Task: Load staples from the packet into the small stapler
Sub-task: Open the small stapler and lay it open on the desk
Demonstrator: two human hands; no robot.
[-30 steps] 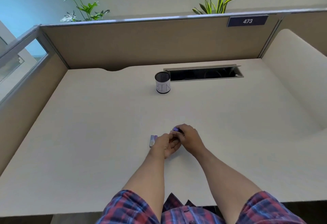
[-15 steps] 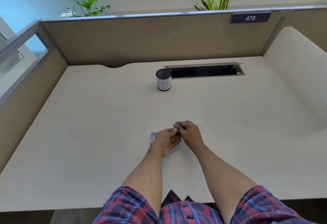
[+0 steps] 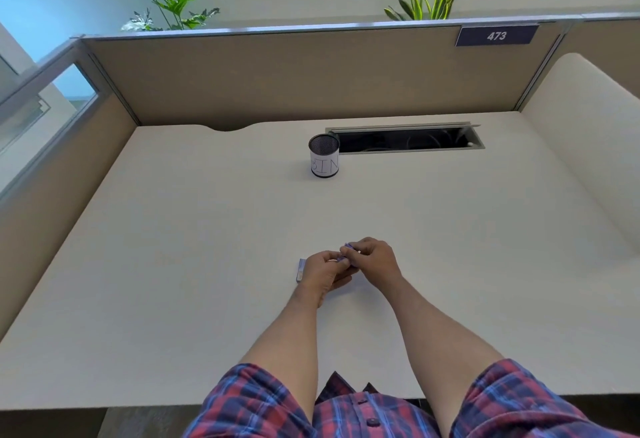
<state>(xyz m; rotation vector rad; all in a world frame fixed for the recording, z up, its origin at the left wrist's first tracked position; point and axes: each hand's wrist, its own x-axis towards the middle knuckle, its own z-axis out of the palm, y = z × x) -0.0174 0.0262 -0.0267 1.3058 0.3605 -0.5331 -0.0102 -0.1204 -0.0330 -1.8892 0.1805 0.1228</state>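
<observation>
Centrally, in the head view, I had both hands meeting low over the pale cream desk top (image 3: 173, 264). My right hand (image 3: 375, 259) was curled, pinching the small purple stapler (image 3: 349, 247), of which only a sliver showed above the knuckles. My left hand (image 3: 323, 273) was closed, its fingertips (image 3: 341, 262) pressed against the stapler's near end; whether they pinched a strip of staples I could not tell, the detail being too small. The small flat lilac staple packet (image 3: 300, 269) lay on the desk, just beside the left hand on its outer side. The black mesh cylindrical pot labelled "BIN" (image 3: 324, 160) stood well apart, by the open cable slot (image 3: 405, 138).

I judged the step in hand to be opening or feeding the stapler's channel. The next move would call for a steady right-hand hold while the left slid a strip squarely into the channel; a skewed strip could jam or break.

Against the frame half a second earlier, the hands had stayed joined at the same spot, the packet had not shifted, and only the camera angle had changed slightly.
</observation>
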